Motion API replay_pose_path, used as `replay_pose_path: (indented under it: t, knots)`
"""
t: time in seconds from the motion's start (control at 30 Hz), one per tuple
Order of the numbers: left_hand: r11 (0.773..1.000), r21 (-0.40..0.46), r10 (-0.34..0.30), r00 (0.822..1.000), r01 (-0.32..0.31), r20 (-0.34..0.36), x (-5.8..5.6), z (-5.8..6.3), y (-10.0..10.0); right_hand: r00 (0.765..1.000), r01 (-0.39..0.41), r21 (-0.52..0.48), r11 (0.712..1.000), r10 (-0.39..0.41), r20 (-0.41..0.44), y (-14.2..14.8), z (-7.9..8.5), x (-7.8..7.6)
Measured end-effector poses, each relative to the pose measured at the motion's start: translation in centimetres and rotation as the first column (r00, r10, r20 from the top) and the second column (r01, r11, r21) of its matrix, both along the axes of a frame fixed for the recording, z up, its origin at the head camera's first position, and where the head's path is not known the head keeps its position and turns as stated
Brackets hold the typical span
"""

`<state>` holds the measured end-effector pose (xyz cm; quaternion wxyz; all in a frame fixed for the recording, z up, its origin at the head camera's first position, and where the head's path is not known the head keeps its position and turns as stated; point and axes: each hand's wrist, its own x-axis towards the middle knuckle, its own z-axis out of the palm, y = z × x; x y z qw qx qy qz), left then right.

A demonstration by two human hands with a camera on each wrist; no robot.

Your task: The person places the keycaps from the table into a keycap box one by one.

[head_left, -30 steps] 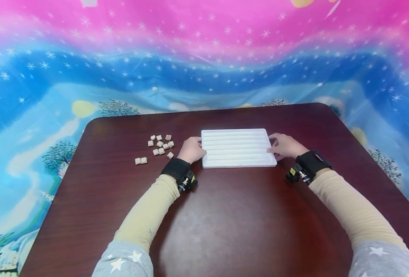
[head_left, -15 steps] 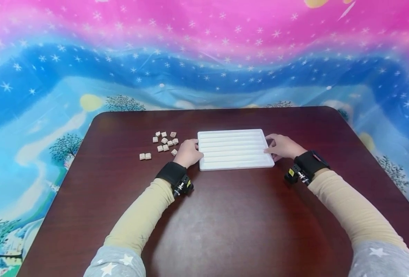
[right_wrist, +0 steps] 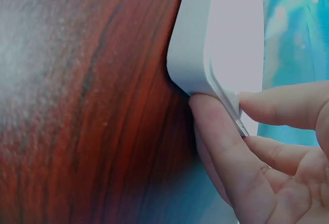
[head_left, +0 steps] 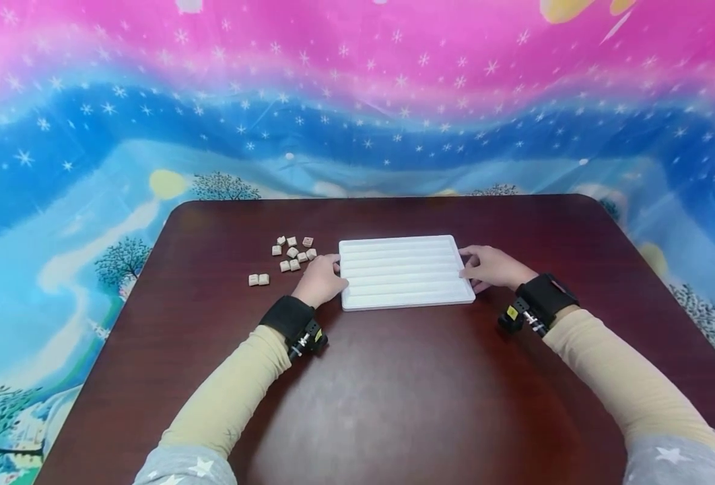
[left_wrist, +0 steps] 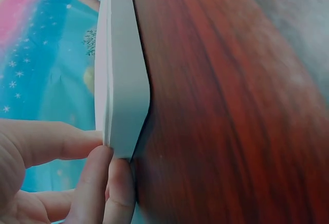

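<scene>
A white rectangular tray [head_left: 406, 273] with several long parallel ridges lies low over the dark table, gripped at both short ends. My left hand [head_left: 321, 281] pinches its left end; in the left wrist view the thumb [left_wrist: 61, 143] is on the rim and fingers are curled against the side wall. At the right end, my right hand [head_left: 493, 267] holds the tray, thumb [right_wrist: 285, 103] over the rim and fingers against the outer wall and lower edge. Several small cream-coloured square pieces [head_left: 293, 252] lie loose just left of my left hand.
Two more cream pieces [head_left: 258, 279] sit side by side farther left. The dark reddish-brown table [head_left: 394, 391] has rounded far corners. A pink and blue snowflake-patterned cloth [head_left: 357, 135] hangs behind it and along its sides.
Both hands have moved the tray left, closer to the loose pieces, and slightly toward me. My left hand now hides the nearest piece. The head view has shifted a little.
</scene>
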<state>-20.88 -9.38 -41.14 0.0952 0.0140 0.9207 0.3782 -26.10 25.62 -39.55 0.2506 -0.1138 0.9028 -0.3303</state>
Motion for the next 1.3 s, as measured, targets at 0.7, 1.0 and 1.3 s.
replay_pose_path:
  t: [0.7, 1.0, 1.3]
  knots:
    - [0.998, -0.033, -0.056, 0.998, 0.056, -0.007, 0.4, 0.0, -0.2, 1.000, -0.011, -0.029, 1.000, 0.011, -0.006, 0.2, -0.1, 0.1]
    - [0.995, 0.069, -0.079, 0.993, 0.073, 0.093, -0.5, 0.4, -1.0, 0.999, 0.018, -0.060, 0.998, -0.016, 0.034, 0.2, 0.0, -0.3]
    - [0.987, 0.145, -0.093, 0.986, 0.073, 0.136, -0.3, 1.4, -2.4, 0.997, 0.039, -0.113, 0.993, -0.031, 0.076, 0.5, -0.2, -0.4]
